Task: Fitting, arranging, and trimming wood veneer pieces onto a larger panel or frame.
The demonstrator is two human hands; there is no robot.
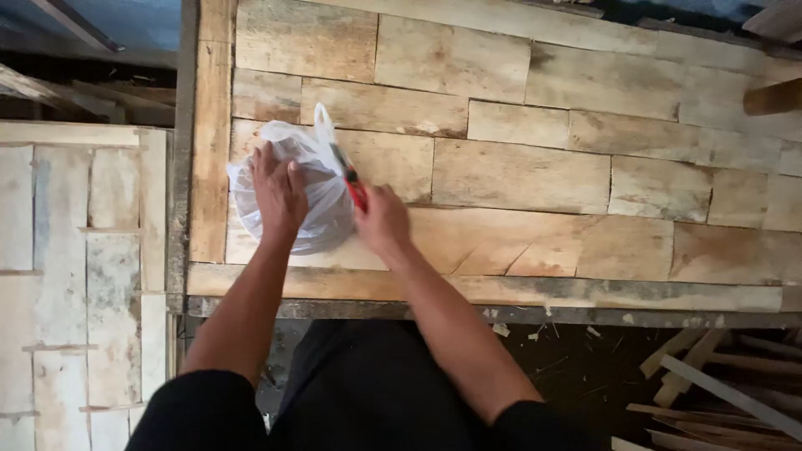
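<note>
1. The fingers of the left hand (pixel 278 196) are spread flat and pressed down on top of a thin, translucent white plastic bag (pixel 313 205); nothing is pinched between them, the bag is only pinned by the open palm.
2. The fingers of the right hand (pixel 382 221) are closed around a slim red-handled tool with a dark tip (pixel 349 179), possibly a utility knife; its exact kind cannot be told.
3. The tool's tip is laid against the right side of the bag, just below the bag's twisted, upstanding neck.
4. The bag is bulged and rounded, so something is held inside it, but the contents are hidden by the plastic.
5. The bag is set near the left front corner of a tabletop made of rough, pale wooden planks (pixel 535 175), framed by a wooden edge rail.
6. The step in hand is judged to be the steadying of the bag while the tool is brought to it.
7. A firm hold by the left hand and a controlled, shallow stroke kept clear of its fingers are called for next.
8. A second planked panel (pixel 75 250) is seen at the left, and loose wooden offcuts (pixel 710 384) lie on the floor at the right.
</note>
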